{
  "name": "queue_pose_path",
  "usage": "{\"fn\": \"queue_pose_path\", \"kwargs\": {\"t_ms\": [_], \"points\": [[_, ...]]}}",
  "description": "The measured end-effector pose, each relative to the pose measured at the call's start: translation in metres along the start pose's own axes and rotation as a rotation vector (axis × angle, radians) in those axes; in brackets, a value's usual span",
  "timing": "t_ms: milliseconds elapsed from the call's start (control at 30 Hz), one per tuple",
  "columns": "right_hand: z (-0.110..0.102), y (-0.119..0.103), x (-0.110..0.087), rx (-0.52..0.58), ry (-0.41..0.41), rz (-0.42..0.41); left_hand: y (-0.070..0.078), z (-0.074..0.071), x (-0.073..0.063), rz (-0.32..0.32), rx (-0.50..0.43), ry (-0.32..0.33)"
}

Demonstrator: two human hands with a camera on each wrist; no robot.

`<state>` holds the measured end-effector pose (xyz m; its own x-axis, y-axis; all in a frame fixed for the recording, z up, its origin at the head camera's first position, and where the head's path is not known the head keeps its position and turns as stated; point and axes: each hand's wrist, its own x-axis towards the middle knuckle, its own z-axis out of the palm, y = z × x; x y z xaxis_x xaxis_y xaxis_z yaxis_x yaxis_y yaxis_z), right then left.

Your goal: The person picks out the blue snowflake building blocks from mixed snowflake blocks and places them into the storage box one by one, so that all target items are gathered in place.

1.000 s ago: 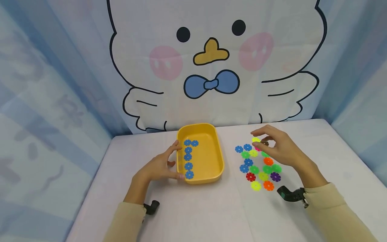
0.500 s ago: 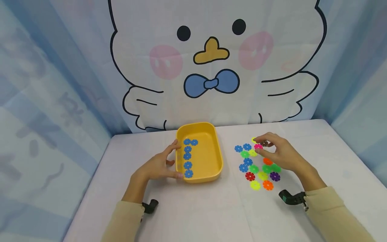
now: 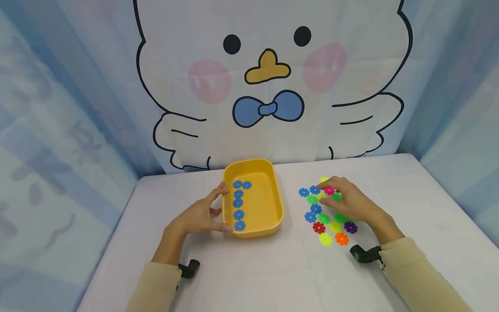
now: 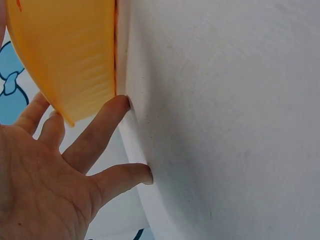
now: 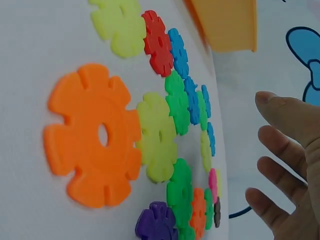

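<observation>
My left hand (image 3: pixel 196 214) rests against the left side of a yellow tray (image 3: pixel 275 190), its thumb and forefinger spread along the rim. In the left wrist view the fingers are mostly extended beside the tray wall (image 4: pixel 75 60), two tips near the table. Several blue snowflake discs (image 3: pixel 238 214) line the tray's left part, with one beside the far end. My right hand (image 3: pixel 351 201) hovers over loose snowflake discs, thumb and fingers apart and nothing between them. Near its fingertips lie a blue disc (image 3: pixel 314 190), a yellow disc (image 3: pixel 322 196) and a pink disc (image 3: pixel 329 190).
Red (image 3: pixel 319 227), green (image 3: pixel 323 218), yellow, orange (image 3: pixel 341 238) and purple discs (image 3: pixel 350 227) lie right of the tray on a white-covered table (image 3: pixel 257 268). A printed cloth (image 3: pixel 269 138) hangs behind the table. Each wrist wears a black camera (image 3: pixel 364 255).
My right hand has come left and nearer over the discs, and now covers the brown disc and an orange one. The left hand stays at the tray. The head view has shifted slightly.
</observation>
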<state>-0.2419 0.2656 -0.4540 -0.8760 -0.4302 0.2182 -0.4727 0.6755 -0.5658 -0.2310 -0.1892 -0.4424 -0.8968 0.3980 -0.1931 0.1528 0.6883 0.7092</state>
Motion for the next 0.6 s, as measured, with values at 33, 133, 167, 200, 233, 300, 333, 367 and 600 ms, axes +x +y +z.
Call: {"fn": "queue_pose_path", "kwargs": {"t_ms": [33, 133, 167, 200, 233, 300, 333, 367, 600], "points": [[0.000, 0.001, 0.002, -0.011, -0.005, 0.014, 0.000, -0.001, 0.000, 0.003, 0.002, 0.000], [0.000, 0.004, 0.006, -0.033, -0.025, 0.050, 0.000, -0.001, 0.000, 0.007, 0.004, 0.001], [0.000, 0.005, 0.008, -0.041, -0.030, 0.060, 0.000, -0.001, 0.000, 0.009, 0.004, 0.000], [0.000, 0.006, 0.009, -0.041, -0.035, 0.065, 0.000, -0.002, 0.000, 0.010, 0.001, 0.000], [0.000, 0.007, 0.010, -0.041, -0.039, 0.073, 0.000, -0.002, 0.000, 0.010, 0.002, 0.000], [0.001, 0.008, 0.014, -0.040, -0.042, 0.078, 0.000, -0.002, 0.000, 0.008, 0.000, 0.001], [0.001, 0.009, 0.015, -0.040, -0.044, 0.080, 0.000, -0.002, -0.001, 0.006, 0.001, 0.002], [0.001, 0.010, 0.017, -0.038, -0.046, 0.082, 0.001, -0.002, -0.001, 0.006, 0.000, 0.003], [0.000, 0.013, 0.030, -0.070, -0.101, 0.122, 0.001, -0.002, 0.000, -0.006, 0.000, 0.000]]}}
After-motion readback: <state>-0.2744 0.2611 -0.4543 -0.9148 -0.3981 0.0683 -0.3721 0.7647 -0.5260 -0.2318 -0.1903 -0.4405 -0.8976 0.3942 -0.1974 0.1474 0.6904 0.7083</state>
